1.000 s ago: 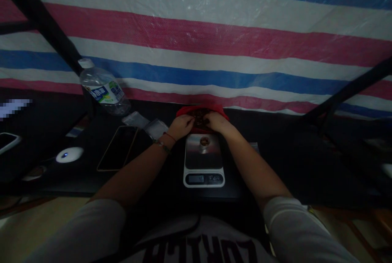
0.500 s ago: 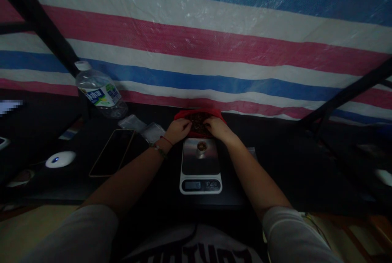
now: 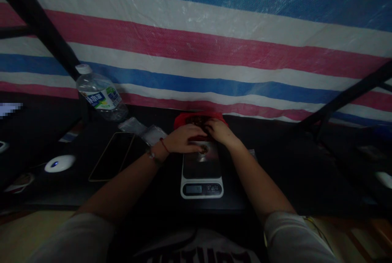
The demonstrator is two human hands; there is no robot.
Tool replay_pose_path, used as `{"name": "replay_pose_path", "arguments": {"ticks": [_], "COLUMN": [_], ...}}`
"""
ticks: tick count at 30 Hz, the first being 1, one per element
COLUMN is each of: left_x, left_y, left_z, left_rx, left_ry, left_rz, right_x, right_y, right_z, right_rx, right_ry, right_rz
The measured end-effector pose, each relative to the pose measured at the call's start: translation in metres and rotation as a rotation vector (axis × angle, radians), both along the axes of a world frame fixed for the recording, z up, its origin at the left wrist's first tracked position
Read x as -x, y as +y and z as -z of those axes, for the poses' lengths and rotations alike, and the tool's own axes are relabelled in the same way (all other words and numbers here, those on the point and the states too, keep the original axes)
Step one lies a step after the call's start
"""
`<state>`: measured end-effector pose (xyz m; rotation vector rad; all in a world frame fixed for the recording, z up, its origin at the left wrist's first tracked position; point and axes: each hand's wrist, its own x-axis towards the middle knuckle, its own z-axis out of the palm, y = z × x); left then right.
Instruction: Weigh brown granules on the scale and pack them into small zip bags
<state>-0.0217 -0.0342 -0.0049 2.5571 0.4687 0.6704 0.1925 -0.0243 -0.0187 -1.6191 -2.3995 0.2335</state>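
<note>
**Red bowl of dark bits behind the scale, both hands right at it**

A shallow red plastic bowl (image 3: 183, 120) filled with small dark brownish pieces is seen at the far edge of the black table (image 3: 275, 165), right up against the striped tarp. The right hand (image 3: 219, 130) is laid over the bowl's near rim with fingers curled down into the pieces; whether anything is pinched can't be told, it's too dark. The left hand (image 3: 183, 139) is stretched flat and low just in front of the bowl, fingers pointed right, with the fingertips over the back edge of the white digital kitchen scale (image 3: 201, 171). Nothing is visibly gripped by it, and its fingers are held loosely together rather than spread. So the bowl is sat just beyond both hands, touched by the right one and just past the knuckles of the left.

A small round brownish item (image 3: 203, 149) is seen on the scale's shiny platform, right beside the left fingertips. The display can't be read.

Further left, a couple of small clear plastic bags (image 3: 143, 129), a dark flat phone (image 3: 112, 161), a white oval mouse with a blue light (image 3: 60, 163) and a clear plastic water bottle with a white cap (image 3: 99, 96) are laid out on the table.
</note>
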Motion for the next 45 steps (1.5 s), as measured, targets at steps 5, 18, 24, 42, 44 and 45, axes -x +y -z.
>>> {"name": "replay_pose_path", "arguments": {"ticks": [5,18,24,42,44,45], "left_x": [-0.025,-0.053,-0.066,-0.065,-0.063,-0.062], "left_y": [-0.038,0.006,0.009,0.016,0.017,0.018], "left_z": [-0.007,0.017,0.015,0.009,0.009,0.009], "left_rx": [-0.041,0.736,1.212,1.483,1.431,1.392], "left_ry": [0.109,-0.498,-0.887,-1.245,-1.213,-1.189], "left_rz": [0.105,-0.543,-0.498,-0.5,-0.46,-0.445], "right_x": [-0.012,0.02,0.023,0.035,0.036,0.037], "right_y": [-0.023,-0.057,-0.031,-0.017,-0.016,-0.015], "right_z": [-0.019,-0.011,-0.012,-0.004,0.001,0.003], "right_rx": [0.063,-0.009,-0.156,-0.029,0.043,0.087], "right_ry": [0.097,0.759,0.687,0.735,0.82,0.878], "right_rz": [-0.05,0.067,0.072,-0.01,0.002,0.018]}}
